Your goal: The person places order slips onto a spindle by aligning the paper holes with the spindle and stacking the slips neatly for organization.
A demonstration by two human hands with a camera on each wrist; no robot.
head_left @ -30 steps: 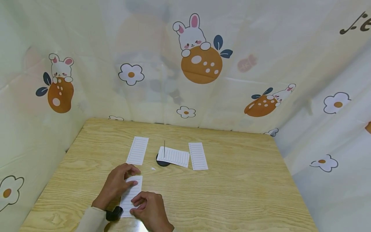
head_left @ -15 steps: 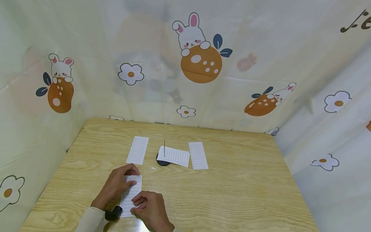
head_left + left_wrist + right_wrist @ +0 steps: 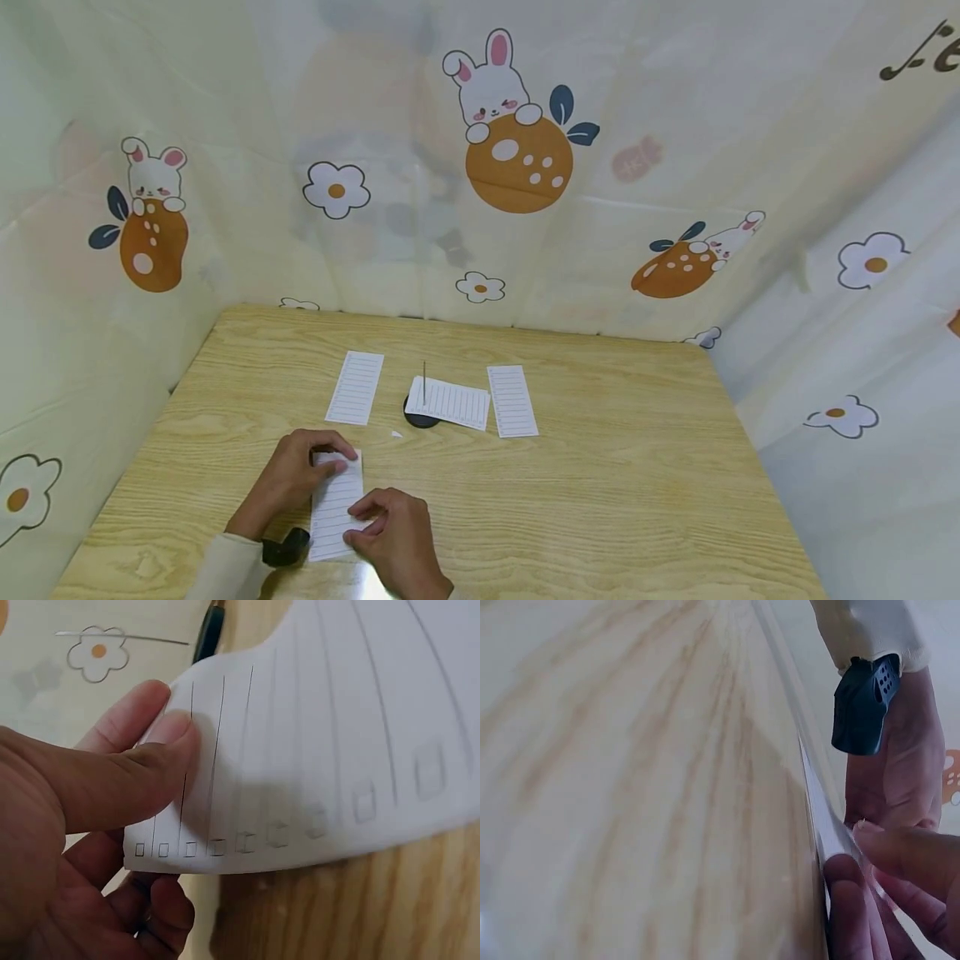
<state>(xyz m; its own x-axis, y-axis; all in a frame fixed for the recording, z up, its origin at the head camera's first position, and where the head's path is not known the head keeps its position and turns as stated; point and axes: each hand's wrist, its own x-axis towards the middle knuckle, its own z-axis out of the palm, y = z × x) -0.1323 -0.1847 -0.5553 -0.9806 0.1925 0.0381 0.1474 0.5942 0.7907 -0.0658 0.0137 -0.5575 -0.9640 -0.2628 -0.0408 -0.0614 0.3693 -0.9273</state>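
Note:
Both hands hold a narrow white paper slip (image 3: 336, 512) printed with ruled lines and small boxes. My left hand (image 3: 288, 477) pinches its far end; in the left wrist view, the thumb (image 3: 124, 784) lies over the lines and fingers are behind the sheet, which bends in a curve. At the slip's right edge is my right hand (image 3: 401, 537), and the right wrist view shows its thumb (image 3: 900, 855) and fingers pinching that edge. Beyond stands a bill spike with a thin upright pin (image 3: 424, 379) and round black base (image 3: 422, 419), partly covered by a lined slip (image 3: 453, 405).
Two more lined slips lie flat on the wooden table (image 3: 600, 467): one left of the spike (image 3: 355, 388), one right of it (image 3: 513, 402). A tiny white scrap (image 3: 396, 434) is in front of the spike. A patterned curtain (image 3: 390, 250) rises behind the table.
The held slip and my left hand have shifted slightly left, with the left fingertips now over the slip's far edge. My right hand has moved slightly up and right.

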